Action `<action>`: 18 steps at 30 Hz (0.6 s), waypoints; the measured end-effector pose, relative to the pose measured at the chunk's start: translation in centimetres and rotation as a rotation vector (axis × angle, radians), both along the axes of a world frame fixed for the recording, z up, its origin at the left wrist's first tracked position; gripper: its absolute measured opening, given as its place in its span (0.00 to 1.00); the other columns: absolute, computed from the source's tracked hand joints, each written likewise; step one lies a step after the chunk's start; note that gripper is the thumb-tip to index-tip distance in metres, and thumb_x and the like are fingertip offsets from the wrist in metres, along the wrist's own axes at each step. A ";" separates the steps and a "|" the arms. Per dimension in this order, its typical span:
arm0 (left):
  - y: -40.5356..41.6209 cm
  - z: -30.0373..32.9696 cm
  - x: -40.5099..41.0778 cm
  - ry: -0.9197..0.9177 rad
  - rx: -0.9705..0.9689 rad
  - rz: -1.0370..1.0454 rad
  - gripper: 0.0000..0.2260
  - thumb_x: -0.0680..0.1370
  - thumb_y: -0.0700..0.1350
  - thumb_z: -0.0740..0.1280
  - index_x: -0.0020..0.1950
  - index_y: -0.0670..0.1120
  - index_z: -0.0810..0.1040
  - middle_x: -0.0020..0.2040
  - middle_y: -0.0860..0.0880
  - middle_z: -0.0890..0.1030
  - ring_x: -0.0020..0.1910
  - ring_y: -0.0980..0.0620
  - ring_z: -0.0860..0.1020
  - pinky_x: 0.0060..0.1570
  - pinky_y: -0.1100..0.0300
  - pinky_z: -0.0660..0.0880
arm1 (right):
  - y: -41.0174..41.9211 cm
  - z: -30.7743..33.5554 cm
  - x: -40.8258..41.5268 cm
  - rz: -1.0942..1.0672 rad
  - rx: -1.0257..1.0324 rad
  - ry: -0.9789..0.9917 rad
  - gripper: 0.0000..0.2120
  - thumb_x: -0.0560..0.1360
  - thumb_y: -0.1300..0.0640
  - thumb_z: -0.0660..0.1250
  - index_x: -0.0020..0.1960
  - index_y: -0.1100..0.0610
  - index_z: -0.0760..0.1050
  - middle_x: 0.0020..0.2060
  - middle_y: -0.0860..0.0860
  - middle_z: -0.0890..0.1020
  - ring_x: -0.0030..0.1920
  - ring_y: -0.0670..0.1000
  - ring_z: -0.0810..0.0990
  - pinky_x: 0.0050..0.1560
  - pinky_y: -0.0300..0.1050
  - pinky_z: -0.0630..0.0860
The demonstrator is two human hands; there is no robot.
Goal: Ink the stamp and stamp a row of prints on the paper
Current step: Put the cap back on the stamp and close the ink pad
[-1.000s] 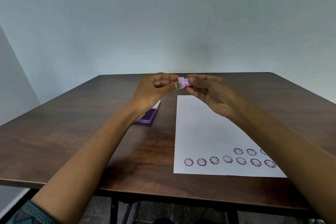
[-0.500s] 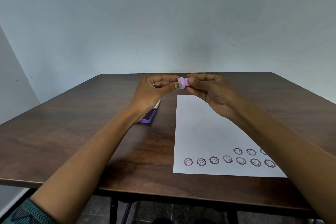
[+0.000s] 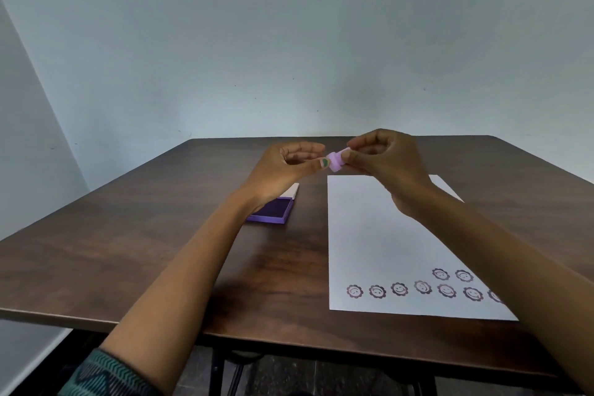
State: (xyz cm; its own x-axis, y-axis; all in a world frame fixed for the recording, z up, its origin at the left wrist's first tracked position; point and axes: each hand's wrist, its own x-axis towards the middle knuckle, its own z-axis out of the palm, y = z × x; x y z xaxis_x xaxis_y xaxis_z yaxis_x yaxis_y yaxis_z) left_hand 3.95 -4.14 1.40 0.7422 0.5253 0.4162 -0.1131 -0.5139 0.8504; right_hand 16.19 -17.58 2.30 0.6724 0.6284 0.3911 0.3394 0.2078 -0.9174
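Note:
A small lilac stamp [image 3: 337, 162] is held in the air above the far end of the white paper [image 3: 373, 235]. My right hand [image 3: 390, 167] pinches it from the right. My left hand [image 3: 283, 170] touches its left end with thumb and fingertips; the thumbnail is green. Near the paper's front edge runs a row of round smiley prints [image 3: 400, 289], with a few more prints [image 3: 451, 274] above it at the right. An open purple ink pad [image 3: 273, 210] lies on the table left of the paper, partly hidden by my left wrist.
The dark wooden table [image 3: 128, 251] reaches to a pale wall behind. Its front edge runs close below the paper. Table legs and a dark floor show underneath.
Both hands have tilted slightly and the stamp has turned a little between the fingers. It stays in the same place above the paper's far end.

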 end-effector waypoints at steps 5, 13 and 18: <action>1.4 -0.2 -0.7 0.055 0.045 0.137 0.09 0.75 0.46 0.69 0.55 0.47 0.82 0.53 0.48 0.84 0.52 0.57 0.81 0.56 0.66 0.75 | 1.6 -0.1 -0.8 -0.031 -0.181 -0.340 0.07 0.66 0.62 0.74 0.43 0.61 0.80 0.42 0.58 0.84 0.43 0.55 0.83 0.45 0.46 0.80; 2.8 -0.7 -1.1 0.145 0.141 0.284 0.09 0.76 0.51 0.68 0.52 0.51 0.83 0.51 0.51 0.84 0.55 0.52 0.80 0.65 0.44 0.68 | 5.2 -0.9 -0.5 -0.029 -0.449 -0.734 0.07 0.67 0.64 0.72 0.44 0.63 0.82 0.43 0.58 0.85 0.39 0.49 0.78 0.32 0.31 0.67; 3.0 -0.7 -1.2 0.190 0.188 0.318 0.09 0.76 0.53 0.66 0.52 0.53 0.83 0.52 0.52 0.84 0.55 0.53 0.79 0.65 0.43 0.67 | 5.6 -1.4 -0.4 -0.003 -0.489 -0.795 0.07 0.68 0.63 0.72 0.46 0.62 0.82 0.45 0.58 0.85 0.40 0.50 0.78 0.42 0.37 0.68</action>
